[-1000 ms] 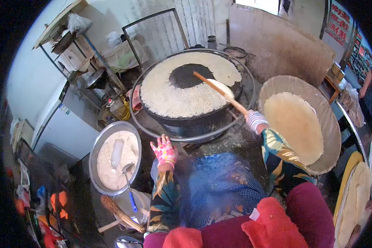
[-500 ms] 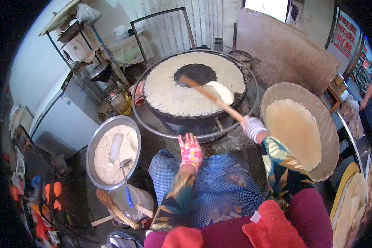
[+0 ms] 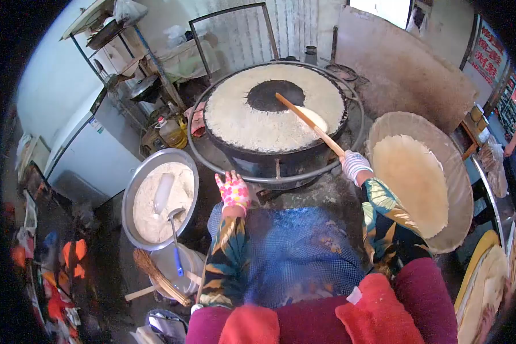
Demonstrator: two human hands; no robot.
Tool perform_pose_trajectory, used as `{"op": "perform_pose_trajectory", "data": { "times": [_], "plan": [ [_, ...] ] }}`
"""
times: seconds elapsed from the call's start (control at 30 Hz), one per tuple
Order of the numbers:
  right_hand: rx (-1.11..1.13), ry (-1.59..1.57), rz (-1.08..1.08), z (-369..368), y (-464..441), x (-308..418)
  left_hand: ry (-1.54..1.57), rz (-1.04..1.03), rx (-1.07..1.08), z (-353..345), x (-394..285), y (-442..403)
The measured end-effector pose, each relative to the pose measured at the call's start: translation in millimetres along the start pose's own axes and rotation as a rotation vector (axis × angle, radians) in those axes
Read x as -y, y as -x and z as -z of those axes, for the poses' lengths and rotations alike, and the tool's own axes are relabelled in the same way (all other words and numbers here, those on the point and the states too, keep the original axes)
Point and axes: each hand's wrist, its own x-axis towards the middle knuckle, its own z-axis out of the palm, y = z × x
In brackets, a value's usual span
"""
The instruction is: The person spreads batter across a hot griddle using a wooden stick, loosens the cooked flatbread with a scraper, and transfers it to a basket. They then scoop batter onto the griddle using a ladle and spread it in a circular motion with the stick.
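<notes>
Batter (image 3: 241,127) coats the upper-centre griddle (image 3: 266,96) except its dark middle; right hand (image 3: 356,164) grips a wooden stick (image 3: 311,124), left hand (image 3: 233,192) spread, seemingly empty.

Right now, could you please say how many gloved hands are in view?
2: the left hand, in a patterned glove, before the griddle; and the right hand, in a striped glove, gripping the wooden handle. Others may be hidden.

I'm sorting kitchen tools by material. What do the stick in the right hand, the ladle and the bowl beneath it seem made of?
Stick: probably smooth wood, from its even tan colour.
Ladle: likely metal head, by its grey sheen; bright blue handle, perhaps plastic.
Bowl: seemingly shiny metal, from its light-catching grey rim.
</notes>
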Motion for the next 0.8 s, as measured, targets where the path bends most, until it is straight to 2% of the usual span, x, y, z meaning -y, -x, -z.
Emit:
{"op": "perform_pose_trajectory", "data": {
  "times": [0.03,0.1,0.17,0.23,0.3,0.37,0.43,0.67,0.8],
  "plan": [
    [-0.006,-0.013,0.046,5.1,2.0,7.2,0.026,0.014,0.129,4.9,6.8,-4.0],
    [0.000,-0.007,0.143,18.0,36.6,12.4,0.044,0.090,0.193,15.0,12.9,-3.6],
    [0.022,0.016,0.223,19.6,69.8,5.2,0.115,0.092,0.125,23.1,8.1,5.6],
    [0.109,0.047,0.153,28.0,99.9,-3.2,0.425,-0.055,-0.165,26.2,-15.9,22.9],
    [0.111,0.078,0.155,8.9,103.8,-29.6,0.479,-0.180,-0.271,22.1,-44.5,28.1],
    [0.083,0.150,0.129,-15.7,91.4,-61.3,0.488,-0.240,-0.244,18.3,-68.4,24.6],
    [0.068,0.164,0.073,-9.1,76.5,-61.5,0.312,-0.209,-0.185,14.4,-77.7,17.4],
    [-0.020,0.127,0.123,-12.9,0.8,-43.9,0.246,-0.147,-0.091,3.8,-31.0,8.0],
    [-0.005,0.105,0.232,1.6,12.7,-14.2,0.212,-0.080,-0.046,0.6,-18.2,4.8]
  ]
}}
